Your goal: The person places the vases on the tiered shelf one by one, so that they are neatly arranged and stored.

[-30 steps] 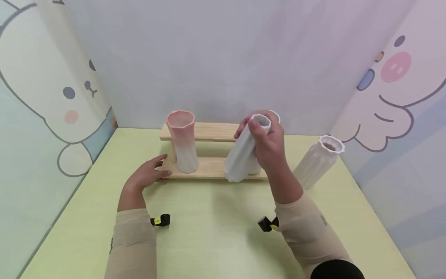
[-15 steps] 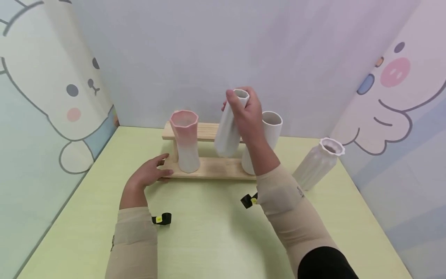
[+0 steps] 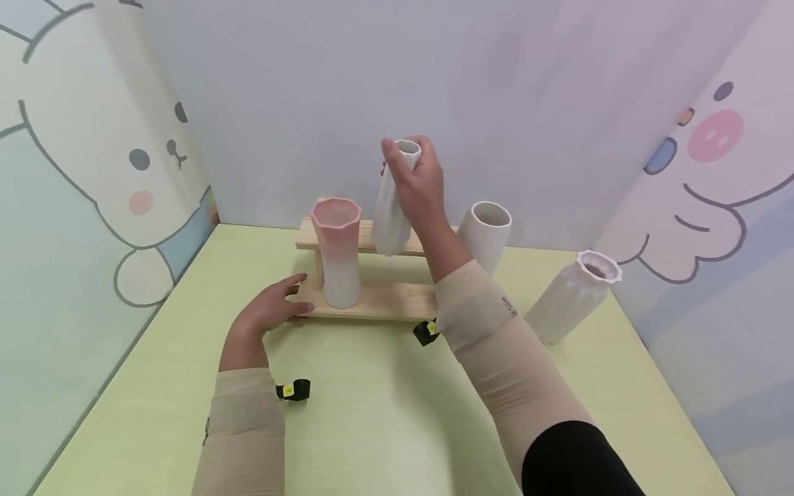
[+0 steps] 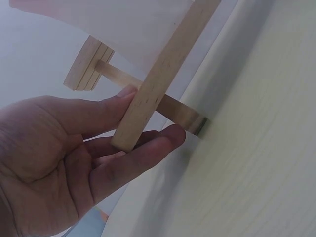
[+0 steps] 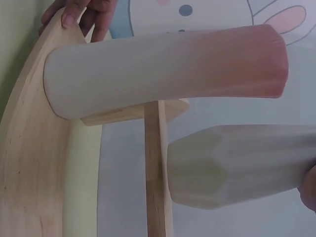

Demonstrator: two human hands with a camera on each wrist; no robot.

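My left hand (image 3: 271,311) pinches the left end of a two-tier wooden rack (image 3: 397,301), thumb on top of the lower board and fingers beneath. My right hand (image 3: 423,186) grips a faceted white vase (image 3: 390,222) round its narrow neck. That vase is upright at the upper shelf (image 5: 155,173); its base is very close to the board, and I cannot tell whether it touches. On the lower board stands a pink-and-white vase (image 3: 340,265), near my left hand. A smooth white vase (image 3: 486,242) is at the rack's right end, partly behind my right forearm.
A ribbed white vase (image 3: 567,297) with a scalloped rim stands on the yellow-green table (image 3: 347,441), right of the rack. Behind the rack rises a pale back wall (image 3: 298,103). Side walls with cartoon animals flank the table.
My right hand has carried the faceted white vase up and leftward, from in front of the smooth white vase to the upper shelf. The left hand keeps its hold on the rack.
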